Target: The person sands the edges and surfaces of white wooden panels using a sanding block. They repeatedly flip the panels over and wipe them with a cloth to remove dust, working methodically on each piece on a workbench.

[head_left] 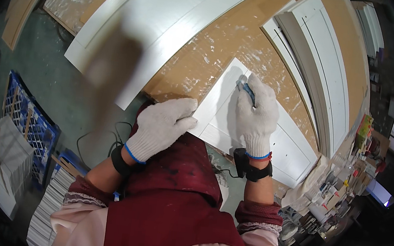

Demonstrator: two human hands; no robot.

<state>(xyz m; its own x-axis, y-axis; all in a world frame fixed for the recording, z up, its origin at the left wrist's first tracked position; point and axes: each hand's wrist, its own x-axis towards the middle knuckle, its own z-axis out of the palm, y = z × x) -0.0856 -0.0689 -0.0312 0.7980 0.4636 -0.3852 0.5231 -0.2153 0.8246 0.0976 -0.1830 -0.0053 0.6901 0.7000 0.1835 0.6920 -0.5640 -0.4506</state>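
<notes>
A white grooved panel lies across the near edge of the worktable in front of me. My left hand, in a white knit glove, is closed at the panel's left edge, with thumb and fingers pinching it. Over the panel, my right hand, gloved the same way, is closed around a small blue-grey tool. The tool's tip points toward the panel's far left part. Most of the tool is hidden in the fingers, so its exact kind does not show.
A large white panel lies at the far left of the brown, paint-spotted worktable. Stacked white panels stand at the right. Jars and small items crowd the right side. A blue crate is at lower left. A blurred brown shape crosses the left.
</notes>
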